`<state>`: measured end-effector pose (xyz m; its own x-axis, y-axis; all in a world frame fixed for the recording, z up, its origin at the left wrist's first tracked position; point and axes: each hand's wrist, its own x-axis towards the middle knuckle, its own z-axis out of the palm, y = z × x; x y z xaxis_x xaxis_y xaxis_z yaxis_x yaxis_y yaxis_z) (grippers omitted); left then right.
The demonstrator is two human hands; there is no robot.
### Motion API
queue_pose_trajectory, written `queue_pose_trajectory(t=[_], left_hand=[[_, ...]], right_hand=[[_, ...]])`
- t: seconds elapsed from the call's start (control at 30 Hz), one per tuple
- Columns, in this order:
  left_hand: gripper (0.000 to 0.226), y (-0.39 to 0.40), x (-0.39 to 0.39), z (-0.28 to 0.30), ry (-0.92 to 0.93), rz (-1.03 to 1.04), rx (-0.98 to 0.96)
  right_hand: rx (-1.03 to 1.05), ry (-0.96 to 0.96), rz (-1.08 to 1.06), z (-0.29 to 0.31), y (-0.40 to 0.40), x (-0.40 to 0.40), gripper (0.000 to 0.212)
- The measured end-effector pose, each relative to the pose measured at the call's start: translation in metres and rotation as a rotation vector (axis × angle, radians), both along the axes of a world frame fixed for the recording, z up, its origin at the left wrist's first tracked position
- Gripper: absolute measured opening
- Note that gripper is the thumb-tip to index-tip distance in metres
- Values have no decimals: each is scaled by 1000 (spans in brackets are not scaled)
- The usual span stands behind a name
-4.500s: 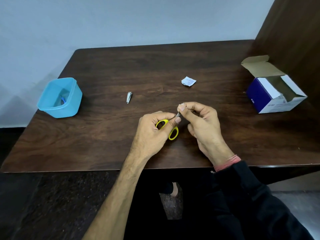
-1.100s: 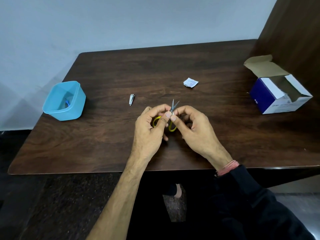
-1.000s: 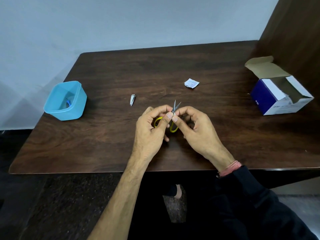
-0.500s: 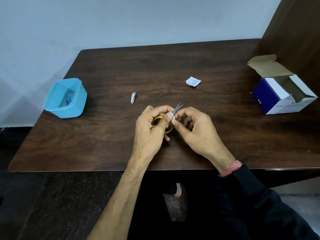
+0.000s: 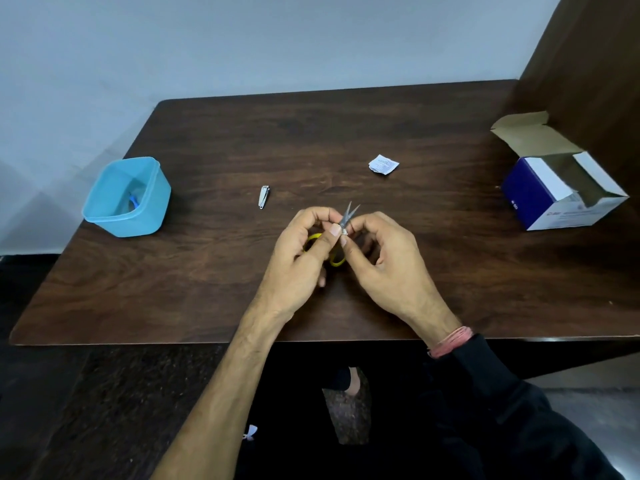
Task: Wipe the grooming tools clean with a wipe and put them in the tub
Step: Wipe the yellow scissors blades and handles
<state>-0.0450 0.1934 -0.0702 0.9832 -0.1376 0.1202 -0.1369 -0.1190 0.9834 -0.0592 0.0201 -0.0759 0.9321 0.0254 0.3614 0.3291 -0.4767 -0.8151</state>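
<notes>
Since a moment ago our right hand [image 5: 384,261] slid the wipe [image 5: 345,231] to the blade base; our left hand [image 5: 301,258] grips the scissors [image 5: 349,216] above the table [image 5: 450,271]. Open tips could nick fingers.

The left forearm [image 5: 242,355] is bare from wrist to elbow. A black long sleeve [image 5: 519,410] covers the right arm down to the wrist, where a band of wound pinkish-red thread [image 5: 450,342] sits just beyond the cuff.
</notes>
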Motion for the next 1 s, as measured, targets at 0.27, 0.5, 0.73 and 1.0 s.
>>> queue_pose_trajectory(t=[0.27,0.5,0.73,1.0], left_hand=[[25,7,-2,4,-30,-6,6],[20,6,-2,6,24,-14,-18],[24,13,-1,8,86,-80,-104],[31,17,-1,7,139,-114,-255]], right_hand=[[132,109,91,-1,-6,2,8],[324,182,88,-4,-11,5,9],[188,151,160,-3,-8,4,8],[401,193,119,-1,-13,5,7]])
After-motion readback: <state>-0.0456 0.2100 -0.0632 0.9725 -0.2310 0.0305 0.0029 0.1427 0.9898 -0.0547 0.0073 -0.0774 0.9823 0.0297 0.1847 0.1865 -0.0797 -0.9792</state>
